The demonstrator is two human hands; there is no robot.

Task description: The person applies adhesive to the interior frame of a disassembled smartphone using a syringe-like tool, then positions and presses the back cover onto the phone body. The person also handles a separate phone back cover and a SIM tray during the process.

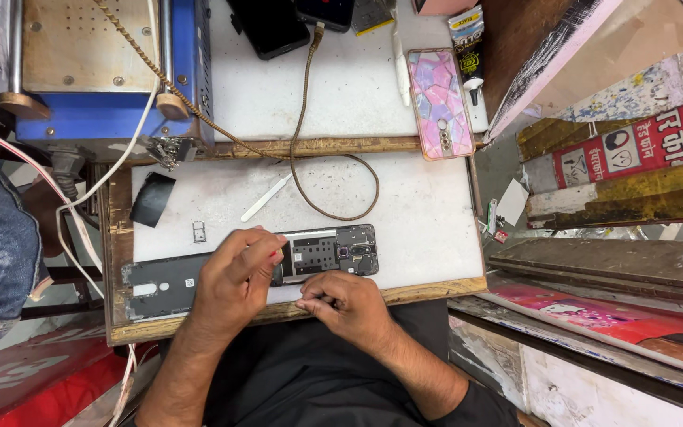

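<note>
A white worktop (420, 213) with a worn wooden rim fills the middle of the view, with a second white surface behind it and stacked painted boards off its right edge. Near the front edge lies an opened phone (327, 254), back cover off and its dark inner parts showing. The left hand (235, 285) lies over the phone's left half, its grip curled down on it with something small and red at the fingertips, too small to make out. The right hand (349, 304) rests at the front edge just below the phone, its grip pinched shut, though on what I cannot tell. A dark back cover (160, 286) lies at the front left corner, partly hidden by the left hand. Farther back lie a tiny SIM tray (198, 231), a white pry stick (266, 197), a looped brown cable (341, 190) and a pink patterned phone case (439, 103). A blue machine (104, 71) at the rear left is cut off by the frame.
</note>
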